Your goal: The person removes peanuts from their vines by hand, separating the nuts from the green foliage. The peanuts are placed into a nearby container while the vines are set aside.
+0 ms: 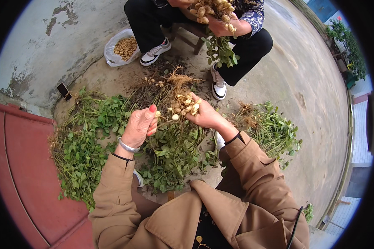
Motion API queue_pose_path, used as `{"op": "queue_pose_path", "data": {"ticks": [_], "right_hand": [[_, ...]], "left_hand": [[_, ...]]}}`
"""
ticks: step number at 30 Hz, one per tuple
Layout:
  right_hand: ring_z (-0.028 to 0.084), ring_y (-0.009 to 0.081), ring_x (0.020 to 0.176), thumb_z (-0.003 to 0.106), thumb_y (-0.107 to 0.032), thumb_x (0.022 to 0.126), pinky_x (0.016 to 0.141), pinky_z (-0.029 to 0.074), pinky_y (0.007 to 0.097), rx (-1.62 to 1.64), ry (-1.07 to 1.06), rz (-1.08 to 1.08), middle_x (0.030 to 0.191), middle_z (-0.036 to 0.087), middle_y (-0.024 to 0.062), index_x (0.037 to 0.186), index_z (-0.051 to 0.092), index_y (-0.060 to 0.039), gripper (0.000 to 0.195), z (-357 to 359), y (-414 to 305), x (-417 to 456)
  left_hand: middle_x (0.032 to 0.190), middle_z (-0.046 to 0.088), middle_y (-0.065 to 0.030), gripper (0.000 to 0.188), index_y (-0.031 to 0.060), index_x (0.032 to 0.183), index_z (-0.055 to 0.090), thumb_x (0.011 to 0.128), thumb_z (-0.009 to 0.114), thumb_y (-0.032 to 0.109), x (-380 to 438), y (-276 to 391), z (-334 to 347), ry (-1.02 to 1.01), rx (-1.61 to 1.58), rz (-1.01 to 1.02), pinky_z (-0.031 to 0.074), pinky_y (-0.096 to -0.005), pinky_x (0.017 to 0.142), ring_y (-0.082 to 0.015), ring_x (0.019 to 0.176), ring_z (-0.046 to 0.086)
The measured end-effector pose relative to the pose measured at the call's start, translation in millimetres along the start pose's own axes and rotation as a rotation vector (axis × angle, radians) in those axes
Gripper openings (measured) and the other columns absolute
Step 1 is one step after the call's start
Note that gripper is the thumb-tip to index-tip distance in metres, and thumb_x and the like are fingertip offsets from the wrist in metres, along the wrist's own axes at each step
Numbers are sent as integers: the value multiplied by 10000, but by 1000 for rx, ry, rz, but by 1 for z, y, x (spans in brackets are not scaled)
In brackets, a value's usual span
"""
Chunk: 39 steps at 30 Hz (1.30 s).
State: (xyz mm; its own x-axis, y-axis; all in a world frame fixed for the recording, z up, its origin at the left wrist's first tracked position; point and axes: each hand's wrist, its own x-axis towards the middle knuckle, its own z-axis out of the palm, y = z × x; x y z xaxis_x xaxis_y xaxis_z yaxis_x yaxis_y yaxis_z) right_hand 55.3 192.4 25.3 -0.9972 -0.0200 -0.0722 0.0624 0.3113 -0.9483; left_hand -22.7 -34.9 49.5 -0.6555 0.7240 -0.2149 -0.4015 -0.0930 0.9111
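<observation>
My left hand (142,124), with a silver bracelet at its wrist, pinches a peanut pod (157,114) between thumb and fingers. To its right, my right hand (204,112) holds a cluster of pale peanut pods (191,106), some with thin roots still on them. Below both hands lies a heap of uprooted peanut plants (171,155) with green leaves, between my feet. Tangled brown roots (180,80) with soil and a few pods lie just beyond my hands.
Opposite sits a person on a wooden stool (190,34), holding a podded peanut plant (221,46). Left of that person stands a plastic bag of peanuts (125,48). More plants lie at left (78,158) and right (271,130). A phone (64,91) leans near the wall, beyond a red metal door (28,174).
</observation>
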Motion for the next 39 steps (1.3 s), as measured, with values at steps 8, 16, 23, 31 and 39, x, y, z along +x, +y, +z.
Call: {"op": "queue_pose_path", "data": {"ticks": [8,16,23,31,39], "right_hand": [[482,410,1019,727,-228,719,905,413,463,-422,53,-14,1082,553,203,1209,462,-50,585,-1,24,1],[574,125,959,650,-60,789,888,446,276,210,-95,-4,1098,622,59,1275,446,-46,527,1,14,-1],[566,125,1001,647,-72,807,917,443,286,231,-207,-19,1115,617,53,1303,435,-56,539,10,13,1],[567,126,999,639,-61,797,914,448,300,194,-224,-27,1108,623,58,1289,446,-61,529,9,10,-4],[606,243,940,670,-93,745,848,472,341,-4,-121,-57,1004,648,116,1178,494,-43,471,7,4,-4]], "left_hand": [[571,437,-30,547,53,652,476,961,412,500,-12,33,-7,-313,-385,238,294,-238,401,-101,444,368],[803,586,7,185,18,1004,636,915,619,180,5,-1,-4,107,229,-20,398,-167,512,-49,673,517],[707,571,4,276,1,1026,630,793,718,119,13,-11,16,95,889,149,464,-249,605,-73,642,518],[792,660,-109,399,75,940,617,757,718,415,10,-6,21,-28,1191,210,506,-392,610,-308,727,643],[595,600,-106,261,75,720,552,818,605,311,5,-18,23,0,1520,441,481,-403,494,-306,555,608]]}}
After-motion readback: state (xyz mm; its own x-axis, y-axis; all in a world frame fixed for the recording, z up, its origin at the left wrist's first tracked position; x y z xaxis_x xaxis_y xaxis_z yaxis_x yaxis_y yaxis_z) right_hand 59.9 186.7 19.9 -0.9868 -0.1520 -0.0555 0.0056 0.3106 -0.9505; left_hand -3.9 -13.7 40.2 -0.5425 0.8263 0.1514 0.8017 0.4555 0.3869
